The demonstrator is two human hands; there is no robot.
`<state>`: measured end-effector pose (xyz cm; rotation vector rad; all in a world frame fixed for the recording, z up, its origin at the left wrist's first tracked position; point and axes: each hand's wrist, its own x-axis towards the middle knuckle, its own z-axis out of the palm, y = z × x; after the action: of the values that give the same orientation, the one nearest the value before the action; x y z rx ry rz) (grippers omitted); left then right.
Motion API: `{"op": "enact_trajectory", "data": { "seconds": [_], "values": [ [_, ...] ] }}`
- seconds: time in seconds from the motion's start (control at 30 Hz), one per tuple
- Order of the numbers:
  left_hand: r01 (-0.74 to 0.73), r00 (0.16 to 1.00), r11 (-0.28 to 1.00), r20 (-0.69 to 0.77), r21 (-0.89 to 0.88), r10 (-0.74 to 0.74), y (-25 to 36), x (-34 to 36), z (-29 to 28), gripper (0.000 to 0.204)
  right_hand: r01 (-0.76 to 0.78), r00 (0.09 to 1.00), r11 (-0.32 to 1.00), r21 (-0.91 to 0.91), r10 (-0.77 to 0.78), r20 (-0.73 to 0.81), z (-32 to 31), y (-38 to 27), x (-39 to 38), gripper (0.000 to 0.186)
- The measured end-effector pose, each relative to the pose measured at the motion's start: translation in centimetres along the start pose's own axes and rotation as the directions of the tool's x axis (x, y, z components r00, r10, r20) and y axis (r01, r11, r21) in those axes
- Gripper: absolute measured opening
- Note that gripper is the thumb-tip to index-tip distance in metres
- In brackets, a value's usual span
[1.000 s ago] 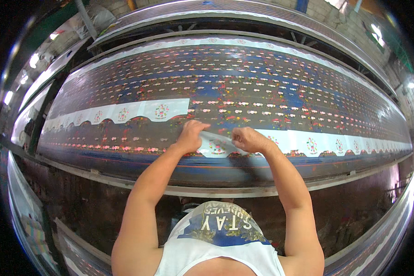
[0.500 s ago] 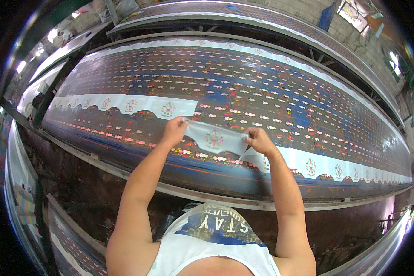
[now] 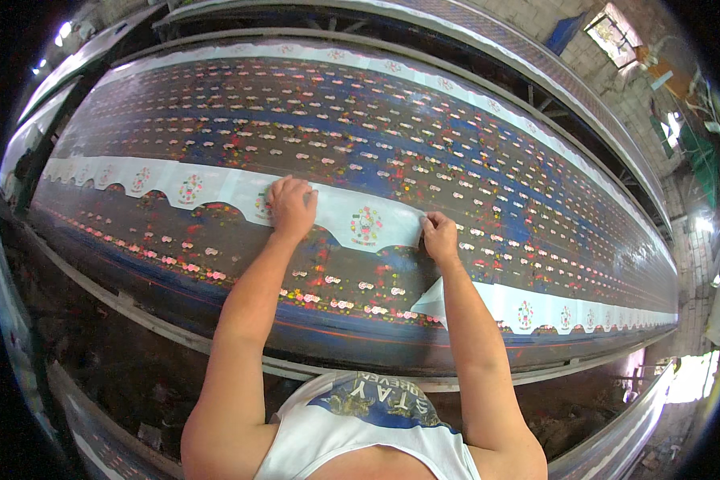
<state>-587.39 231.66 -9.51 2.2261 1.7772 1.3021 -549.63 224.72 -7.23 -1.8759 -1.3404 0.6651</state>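
Observation:
A white scalloped fabric piece (image 3: 392,218) with a colourful round floral print lies at the right end of a row of similar pieces (image 3: 166,180) on the long printing table. My left hand (image 3: 291,206) rests on the row at the piece's left side, fingers spread and pressed down, covering part of the neighbouring print. At the piece's right edge my right hand (image 3: 440,238) pinches the upper corner between thumb and fingers. Nearer the front edge, a second row of white printed pieces (image 3: 546,308) runs right; its left end is folded over beside my right forearm.
The dark table surface (image 3: 240,276) carries many small pink and red prints and blue stains. Another white strip (image 3: 392,68) runs along its far edge. A wooden rail (image 3: 156,326) edges the near side. More long tables (image 3: 472,36) stand beyond and at the left.
The piece has moved up and left from the near row to the end of the farther row and now lies flatter. My left hand has gone from pinching its corner to pressing on the row.

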Motion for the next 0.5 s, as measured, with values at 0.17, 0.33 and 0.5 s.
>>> {"op": "enact_trajectory", "data": {
  "seconds": [0.17,0.33,0.5],
  "values": [
    [0.068,0.997,0.995,0.036,0.079,-0.071,0.0,0.1,0.1,0.019,-0.068,0.991,0.986,-0.151,0.049,-0.124,1.4,-0.5,0.0,0.023],
    [0.072,0.996,0.995,0.050,0.075,-0.076,0.7,0.4,-0.2,0.028,-0.115,0.971,0.992,-0.053,0.101,-0.217,1.7,0.8,0.3,0.020],
    [0.093,0.994,0.992,0.048,0.082,-0.098,0.1,0.1,-0.2,0.036,-0.153,0.980,0.886,0.437,0.192,-0.047,0.0,-0.6,0.0,0.020]
  ]
}}
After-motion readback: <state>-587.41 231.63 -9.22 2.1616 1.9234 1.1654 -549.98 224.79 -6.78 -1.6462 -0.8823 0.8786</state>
